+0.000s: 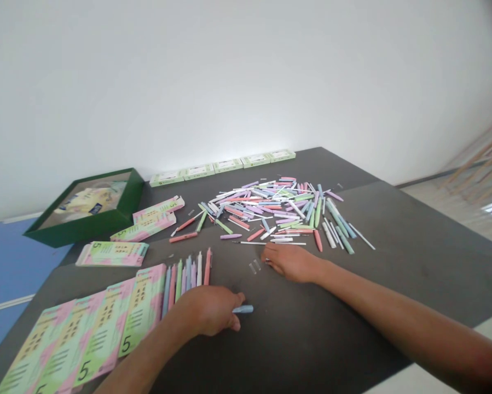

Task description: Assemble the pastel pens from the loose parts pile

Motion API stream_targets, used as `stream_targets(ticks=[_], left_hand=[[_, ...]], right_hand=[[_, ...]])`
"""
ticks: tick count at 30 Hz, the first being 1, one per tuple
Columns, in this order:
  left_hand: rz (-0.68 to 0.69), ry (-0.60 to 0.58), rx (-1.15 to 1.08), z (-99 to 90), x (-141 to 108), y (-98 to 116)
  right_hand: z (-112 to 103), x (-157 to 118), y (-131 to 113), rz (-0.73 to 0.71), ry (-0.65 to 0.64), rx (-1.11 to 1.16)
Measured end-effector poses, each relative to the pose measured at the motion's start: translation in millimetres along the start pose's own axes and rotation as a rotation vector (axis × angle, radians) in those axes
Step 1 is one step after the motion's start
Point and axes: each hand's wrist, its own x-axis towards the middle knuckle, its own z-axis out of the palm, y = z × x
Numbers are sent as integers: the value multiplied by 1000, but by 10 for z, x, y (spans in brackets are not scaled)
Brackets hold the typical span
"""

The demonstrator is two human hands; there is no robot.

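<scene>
Near the front of the dark table, my left hand (215, 311) is closed around a light blue pen piece (243, 309), whose end sticks out to the right. Just behind that hand stands a row of assembled pens (188, 276) in blue, red, green, purple and white, side by side. My right hand (287, 261) rests low over the table in front of the pile of pen parts (270, 205), its fingers curled; whatever lies under them is hidden. Two small clear pieces (254, 266) lie just left of its fingertips. A thin white refill (270, 243) lies behind it.
Flat pink-and-green cartons (102, 328) overlap at the front left, with more cartons (147, 226) behind them. A green box (122, 216) holding plastic packets stands at the back left. Several small boxes (228, 164) line the table's back edge by the wall.
</scene>
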Motion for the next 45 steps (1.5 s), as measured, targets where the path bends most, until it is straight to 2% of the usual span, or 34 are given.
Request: stream_targets(ticks=[4, 8, 10, 16, 21, 34, 39, 45], left_hand=[[-8, -33, 55, 14, 40, -16], [-10, -42, 59, 18, 58, -22], [-18, -49, 56, 12, 57, -16], [-31, -66, 47, 15, 76, -17], [-29, -47, 39, 33, 89, -20], [-34, -62, 36, 21, 94, -2], [-37, -64, 50, 17, 103, 6], [-13, -50, 14, 23, 102, -18]], right_hand=[[4, -21, 58, 67, 82, 46], [-2, 20, 53, 19, 17, -18], [-5, 51, 25, 47, -9, -47], [31, 133, -133, 296, 50, -75], [29, 143, -147, 442, 64, 46], [46, 119, -177, 321, 76, 40], [48, 93, -168, 383, 144, 147], [63, 51, -45, 440, 240, 279]])
